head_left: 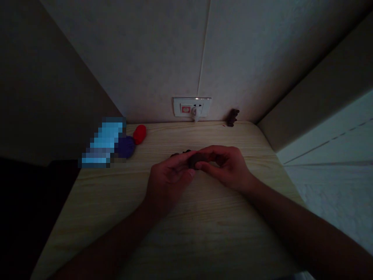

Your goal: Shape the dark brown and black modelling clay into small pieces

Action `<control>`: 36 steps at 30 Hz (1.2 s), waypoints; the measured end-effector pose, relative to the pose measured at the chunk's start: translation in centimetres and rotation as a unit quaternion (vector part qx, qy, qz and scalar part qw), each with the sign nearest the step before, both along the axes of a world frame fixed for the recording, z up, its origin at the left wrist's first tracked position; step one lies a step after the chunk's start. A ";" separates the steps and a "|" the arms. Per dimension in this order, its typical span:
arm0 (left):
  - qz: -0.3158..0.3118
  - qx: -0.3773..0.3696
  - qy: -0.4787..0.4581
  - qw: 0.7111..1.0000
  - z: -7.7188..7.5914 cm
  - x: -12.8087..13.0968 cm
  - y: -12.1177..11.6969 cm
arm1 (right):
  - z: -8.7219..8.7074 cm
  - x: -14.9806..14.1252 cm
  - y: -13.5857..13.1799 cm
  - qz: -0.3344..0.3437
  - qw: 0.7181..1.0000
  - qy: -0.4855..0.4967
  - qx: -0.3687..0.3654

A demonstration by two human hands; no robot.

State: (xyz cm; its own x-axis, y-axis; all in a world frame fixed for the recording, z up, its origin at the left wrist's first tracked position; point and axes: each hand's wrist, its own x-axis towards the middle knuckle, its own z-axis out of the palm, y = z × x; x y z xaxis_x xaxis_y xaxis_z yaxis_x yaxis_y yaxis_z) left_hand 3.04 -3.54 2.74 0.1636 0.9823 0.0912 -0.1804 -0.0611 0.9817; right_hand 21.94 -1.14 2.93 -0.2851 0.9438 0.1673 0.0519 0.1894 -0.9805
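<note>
Between my two hands, above the wooden tabletop, is a dark brown lump of what looks like modelling clay [196, 158]. My left hand [169, 179] cups it from the left, its thumb and fingertips closed against it. From the other side my right hand [225, 165] pinches the lump between thumb and fingers. Just behind my left fingers lie small dark pieces [186, 151], mostly hidden by the hand. A small dark brown figure [232, 117], bear-like in outline, stands at the back right near the wall.
At the back left of the wooden tabletop [116, 202] lie a red lump [140, 134] and a purple lump [126, 147], beside a pixelated bright screen [103, 142]. A wall socket [192, 107] with a plug sits behind the table's back edge. The light is dim.
</note>
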 end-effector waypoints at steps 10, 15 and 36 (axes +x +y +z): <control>0.003 -0.034 -0.044 0.998 0.2 0.1 0.0 | 0.1 -0.2 0.1 -0.001 1.000 -0.005 0.004; 0.005 -0.050 -0.063 0.997 0.3 0.2 -0.2 | 0.3 -0.3 0.0 0.000 1.000 0.004 -0.011; -0.054 -0.194 -0.246 0.948 0.2 0.8 0.2 | -0.2 -0.5 0.1 0.007 0.998 0.030 -0.049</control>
State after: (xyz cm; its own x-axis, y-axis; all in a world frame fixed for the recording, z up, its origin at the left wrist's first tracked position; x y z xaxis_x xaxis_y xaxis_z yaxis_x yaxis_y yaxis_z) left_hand 3.88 -3.33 2.94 0.2966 0.9376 -0.1813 -0.6077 0.3318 0.7216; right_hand 21.39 -1.07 2.72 -0.2913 0.9523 0.0907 -0.0095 0.0920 -0.9957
